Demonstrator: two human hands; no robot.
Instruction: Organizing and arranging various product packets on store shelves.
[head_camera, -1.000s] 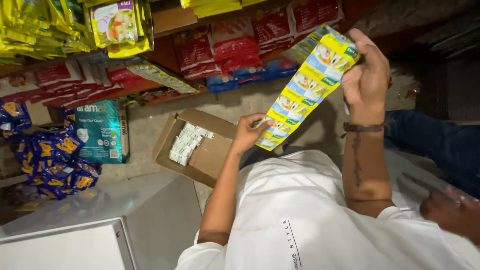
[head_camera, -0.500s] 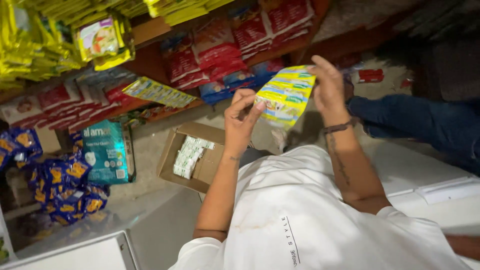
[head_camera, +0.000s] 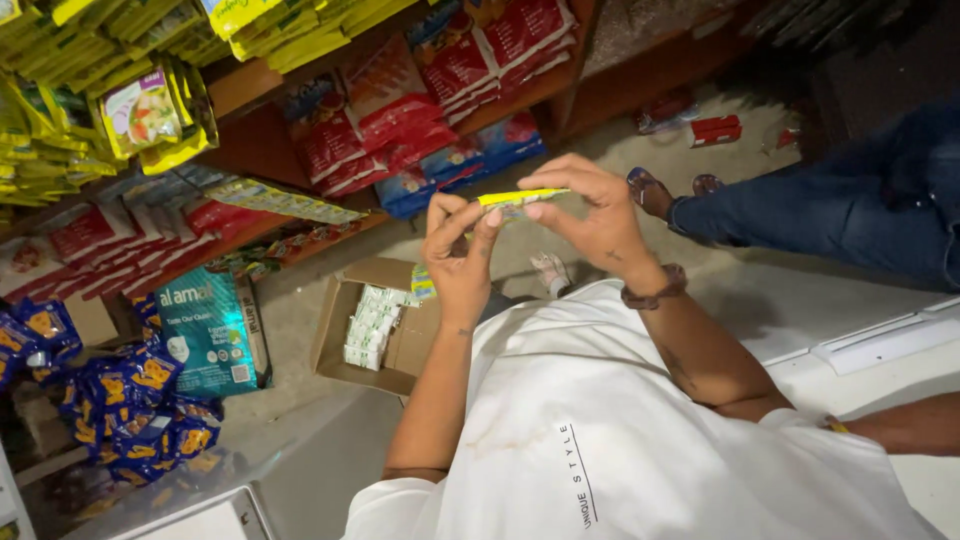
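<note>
A folded yellow sachet strip (head_camera: 520, 200) is held edge-on between both hands, above the floor and in front of the shelves. The left hand (head_camera: 462, 262) is raised, fingers (head_camera: 470, 218) pinched onto the strip's left end, thumb and forefinger nearly closed with only the thin strip between them. The right hand (head_camera: 590, 215) is arched over the strip's right end, fingers (head_camera: 545, 210) curled and pressed down on it from above; grasp is tight, no slack seen. A dark bracelet (head_camera: 655, 290) is worn on the right wrist. Both forearms are lifted out from a white shirt (head_camera: 600, 440).

Below the hands an open cardboard box (head_camera: 345, 340) is set on the floor, flaps out, with a row of pale small packets (head_camera: 372, 325) inside its left half; the rest of the box is bare. Just left of the box a teal package (head_camera: 212, 330) is stood upright, and a heap of blue-and-orange packets (head_camera: 130, 400) is piled further left. Wooden shelves (head_camera: 260, 140) are stacked with red packets (head_camera: 400, 110) and yellow packets (head_camera: 90, 60) behind. Another person's leg in blue jeans (head_camera: 830, 210) is stretched across the right, foot in a sandal (head_camera: 650, 190) near the right hand. A patch of open floor is left between box, shelf edge and leg. A pale counter (head_camera: 880, 340) edge is seen lower right.
</note>
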